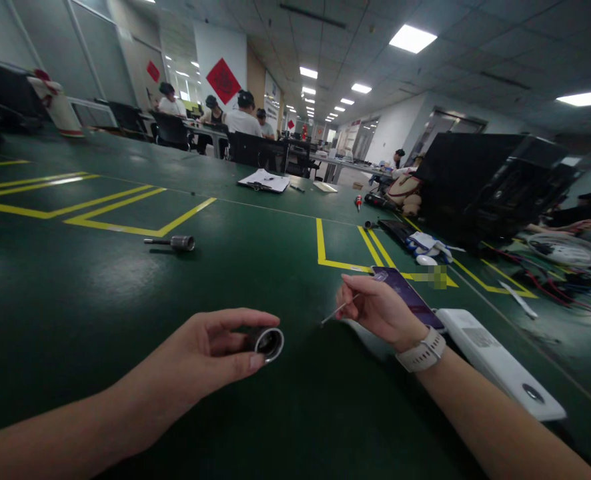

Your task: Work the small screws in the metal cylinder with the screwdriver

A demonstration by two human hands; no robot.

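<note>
My left hand (215,343) grips a short metal cylinder (268,344) between thumb and fingers, its hollow round end turned to the right. My right hand (373,307), with a pale watch strap (423,350) on the wrist, pinches a thin metal rod (331,316) whose tip points down and left toward the cylinder, apart from it. Farther off to the left, a second metal cylinder with a slim shaft (178,243) lies on its side on the green tabletop (255,267).
Beside my right forearm lie a phone-like tablet (408,297) and a white oblong device (500,363). A clipboard with paper (264,181) rests at the back. Black equipment (485,180) and tangled cables (570,267) fill the right. Several people sit at tables beyond.
</note>
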